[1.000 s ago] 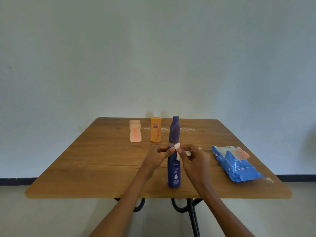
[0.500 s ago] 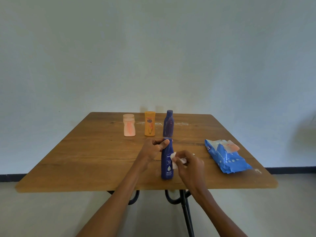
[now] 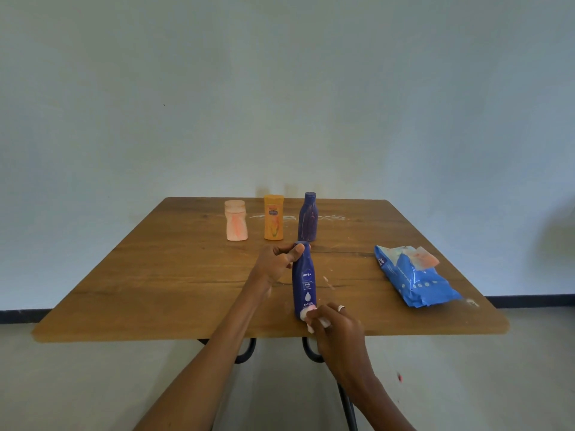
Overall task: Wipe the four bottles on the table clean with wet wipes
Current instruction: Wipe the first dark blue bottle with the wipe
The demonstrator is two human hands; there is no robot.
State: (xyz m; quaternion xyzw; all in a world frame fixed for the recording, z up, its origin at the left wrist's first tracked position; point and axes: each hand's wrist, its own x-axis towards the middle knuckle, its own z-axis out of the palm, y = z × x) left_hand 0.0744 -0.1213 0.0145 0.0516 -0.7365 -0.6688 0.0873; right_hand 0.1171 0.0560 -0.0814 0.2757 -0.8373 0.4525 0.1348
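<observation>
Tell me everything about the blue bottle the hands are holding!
The dark blue Nivea bottle looks like smooth plastic, with white writing and a white drop on its front. It stands upright near the front edge of the wooden table. The left hand grips its rounded top. The right hand presses a white wet wipe against its bottom.

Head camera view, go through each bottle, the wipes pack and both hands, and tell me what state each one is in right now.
Nivea bottle: upright, cap on, held at its top.
Purple bottle: upright, capped, untouched.
Orange bottle: upright, untouched.
Pink bottle: upright, untouched.
Wipes pack: lying flat, flap open.
Wet wipe: bunched against the Nivea bottle's base.
Left hand: gripping the Nivea bottle's cap.
Right hand: pinching the wet wipe.
</observation>
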